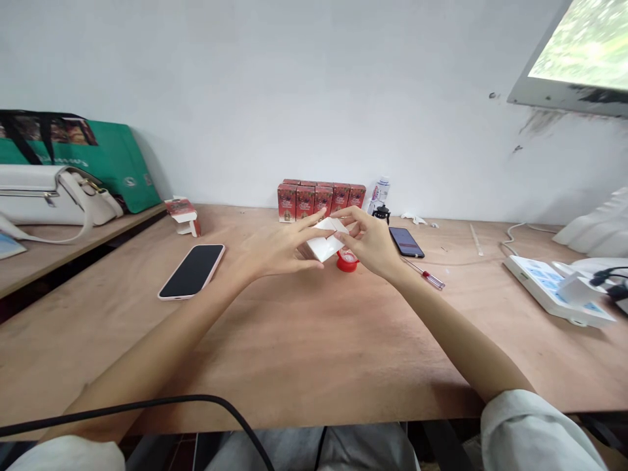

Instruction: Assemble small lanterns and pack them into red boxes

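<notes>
A small box [324, 247] is held up above the middle of the table, its white side and white flaps facing me. My left hand [284, 247] grips it from the left, thumb low and fingers along the far side. From the right, my right hand [370, 241] has its fingertips on the flaps at the box's upper right edge. Just below the right fingers, a round red object [347, 261] with a pale, clear-looking middle sits on the table. Behind the hands, several red printed boxes [305, 200] stand in rows against the wall.
A pink-edged phone [192, 271] and an opened red carton [184, 216] lie left. To the right are a dark phone [406, 242], a screwdriver [432, 280], a clear bottle [381, 191] and a power strip [544, 284]. A black cable [196, 398] crosses the front edge.
</notes>
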### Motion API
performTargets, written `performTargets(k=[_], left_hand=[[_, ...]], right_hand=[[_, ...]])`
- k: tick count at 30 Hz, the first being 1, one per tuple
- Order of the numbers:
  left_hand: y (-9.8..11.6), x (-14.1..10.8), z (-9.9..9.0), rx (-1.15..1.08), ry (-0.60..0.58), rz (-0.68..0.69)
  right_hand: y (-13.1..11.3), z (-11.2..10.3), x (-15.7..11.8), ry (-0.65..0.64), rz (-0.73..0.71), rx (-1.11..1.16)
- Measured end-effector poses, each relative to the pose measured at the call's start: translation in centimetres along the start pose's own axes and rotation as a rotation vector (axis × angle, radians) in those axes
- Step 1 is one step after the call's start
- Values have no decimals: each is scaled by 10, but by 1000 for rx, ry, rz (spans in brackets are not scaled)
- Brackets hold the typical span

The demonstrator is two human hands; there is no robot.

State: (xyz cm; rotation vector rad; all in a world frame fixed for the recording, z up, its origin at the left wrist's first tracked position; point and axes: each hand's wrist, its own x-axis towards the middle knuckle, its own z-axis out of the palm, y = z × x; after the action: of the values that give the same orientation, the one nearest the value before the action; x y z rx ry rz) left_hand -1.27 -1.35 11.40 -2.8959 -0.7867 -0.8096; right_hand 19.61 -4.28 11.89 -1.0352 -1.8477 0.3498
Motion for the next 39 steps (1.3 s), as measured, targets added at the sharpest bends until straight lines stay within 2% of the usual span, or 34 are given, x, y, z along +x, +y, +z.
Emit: performTargets(k=[2, 5, 8, 11, 15, 21, 28, 32, 39], left_hand=[[5, 2, 2, 8, -2, -16], [9, 4, 6, -4, 68, -21], [8, 3, 7, -32, 135, -24], [6, 2, 3, -37, 169, -2], [6, 2, -4, -1, 218, 55], [0, 2, -6, 90, 204, 131], [-8, 0, -4, 373, 206, 334], [-9, 0, -1, 400, 248, 379], [-5, 1, 0, 372, 355, 386]], right_hand=[[0, 1, -1, 17, 31, 59], [-4, 1, -1, 15, 43, 89], [-8, -4, -1, -78, 2, 102], [-10, -11, 1, -189, 13, 212], [-10, -19, 4, -235, 62, 343], [-7, -20, 6, -221, 118, 375], [-7, -19, 5, -290, 200, 407], [-9, -15, 4, -267, 251, 381], [-13, -10, 2, -144, 242, 341]])
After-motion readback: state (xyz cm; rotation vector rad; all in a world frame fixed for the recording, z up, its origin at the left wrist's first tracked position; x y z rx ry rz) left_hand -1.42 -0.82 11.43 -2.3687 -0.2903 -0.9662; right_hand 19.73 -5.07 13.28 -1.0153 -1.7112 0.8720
